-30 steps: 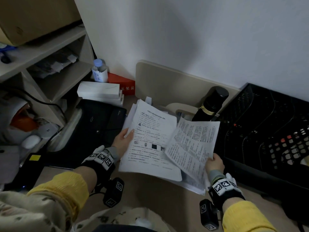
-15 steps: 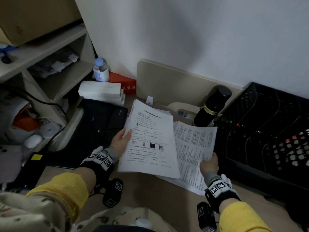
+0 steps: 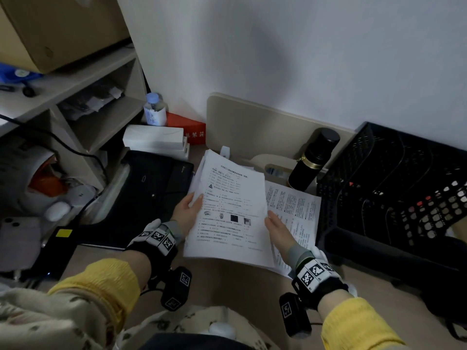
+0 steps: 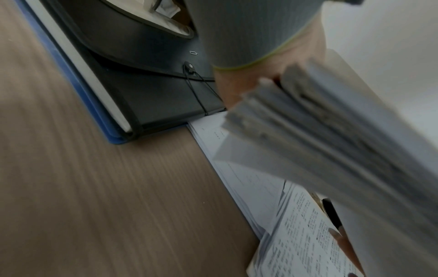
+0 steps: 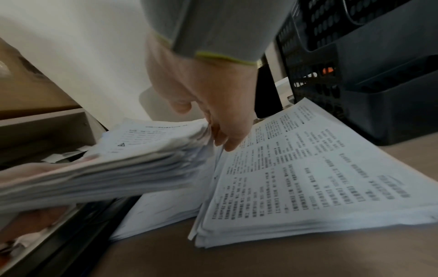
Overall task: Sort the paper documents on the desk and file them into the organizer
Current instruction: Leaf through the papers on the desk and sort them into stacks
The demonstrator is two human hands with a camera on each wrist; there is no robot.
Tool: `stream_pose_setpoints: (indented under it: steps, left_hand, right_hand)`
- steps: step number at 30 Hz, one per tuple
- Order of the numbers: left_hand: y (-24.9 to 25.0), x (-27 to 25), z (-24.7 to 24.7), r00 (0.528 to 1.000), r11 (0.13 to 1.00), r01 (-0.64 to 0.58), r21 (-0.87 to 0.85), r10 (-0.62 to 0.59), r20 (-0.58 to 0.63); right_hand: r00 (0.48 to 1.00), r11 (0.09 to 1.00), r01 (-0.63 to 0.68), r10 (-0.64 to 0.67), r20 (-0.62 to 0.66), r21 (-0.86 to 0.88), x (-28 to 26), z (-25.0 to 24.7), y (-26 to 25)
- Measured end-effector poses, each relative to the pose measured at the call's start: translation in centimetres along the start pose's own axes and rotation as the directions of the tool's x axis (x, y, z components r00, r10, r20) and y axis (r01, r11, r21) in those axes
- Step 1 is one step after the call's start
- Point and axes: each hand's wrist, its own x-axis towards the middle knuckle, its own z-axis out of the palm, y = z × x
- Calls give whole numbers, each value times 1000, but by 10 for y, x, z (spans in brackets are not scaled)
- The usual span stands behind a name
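My left hand (image 3: 188, 210) grips a thick stack of printed sheets (image 3: 227, 210) by its left edge, thumb on top, lifted off the desk. The wrist views show the stack's layered edges (image 4: 331, 131) (image 5: 118, 159). My right hand (image 3: 276, 224) holds nothing; its straight fingers (image 5: 225, 135) touch the stack's right edge. Just to the right, a second pile of densely printed pages (image 3: 300, 210) (image 5: 308, 178) lies flat on the desk. The black mesh organizer (image 3: 391, 173) (image 5: 355, 75) stands to the right of that pile.
A black flask (image 3: 313, 160) stands behind the papers by a beige board (image 3: 252, 127). A black expanding folder (image 3: 151, 188) (image 4: 154, 84) lies to the left, with white boxes (image 3: 156, 140), a water bottle (image 3: 154, 109) and a shelf unit (image 3: 75, 97) beyond.
My right hand lowered the densely printed pages onto the desk, let them go and moved left to the edge of the held stack. My left hand kept its grip.
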Motion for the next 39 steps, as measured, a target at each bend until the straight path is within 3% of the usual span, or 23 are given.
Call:
stream_pose_setpoints:
  steps: [9, 14, 18, 29, 35, 39]
  left_hand:
    - [-8, -18, -15, 1000, 1000, -16, 4, 16, -17]
    - [-13, -27, -26, 1000, 1000, 5, 21, -5, -28]
    - [-15, -36, -30, 1000, 1000, 12, 16, -12, -5]
    - [-14, -44, -32, 998, 999, 48, -20, -48, 32]
    - [-4, -40, -32, 998, 999, 32, -37, -29, 64]
    - [9, -32, -25, 995, 997, 45, -59, -40, 89]
  right_hand:
    - [997, 996, 78, -78, -18, -39, -12, 13, 6]
    - [995, 990, 57, -46, -88, 130, -18, 19, 9]
    - [993, 996, 18, -8, -121, 85, -24, 24, 9]
    - [973, 997, 74, -71, -222, 4, -34, 30, 9]
    - [976, 995, 57, -37, -214, 86, -34, 33, 7]
    - [986, 986, -66, 88, -143, 151, -30, 37, 7]
